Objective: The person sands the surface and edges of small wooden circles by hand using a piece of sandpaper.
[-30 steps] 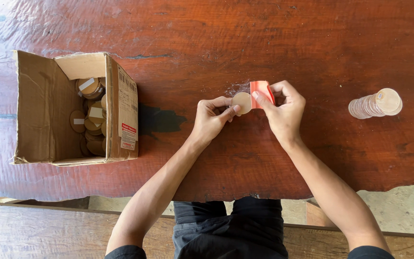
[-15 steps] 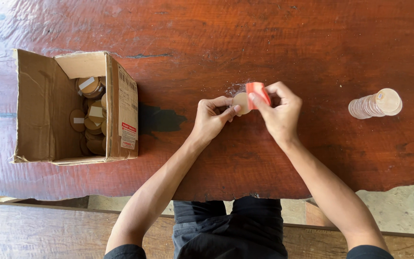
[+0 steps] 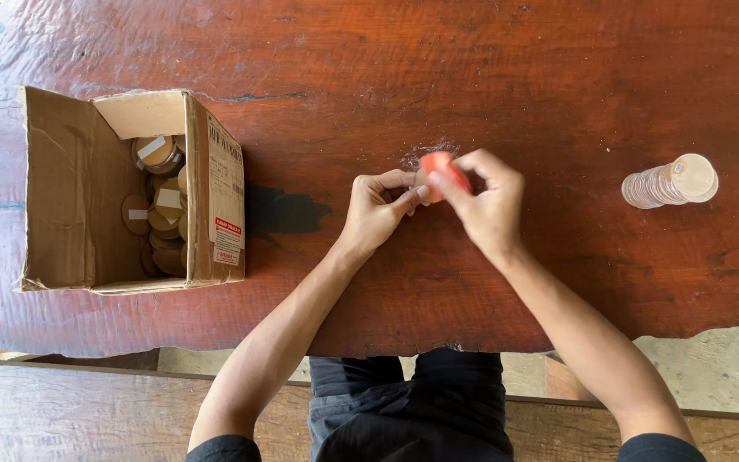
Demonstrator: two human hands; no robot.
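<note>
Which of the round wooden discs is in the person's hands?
The single disc pinched between both hands at the table's middle, against an orange piece; the rest sit in the box or the stack at right.

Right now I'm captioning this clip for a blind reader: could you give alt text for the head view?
Both hands, left hand and right hand, meet over a red-brown table, pinching a small red-and-tan piece. An open box of tan discs sits at left, a stack of discs at right.
</note>
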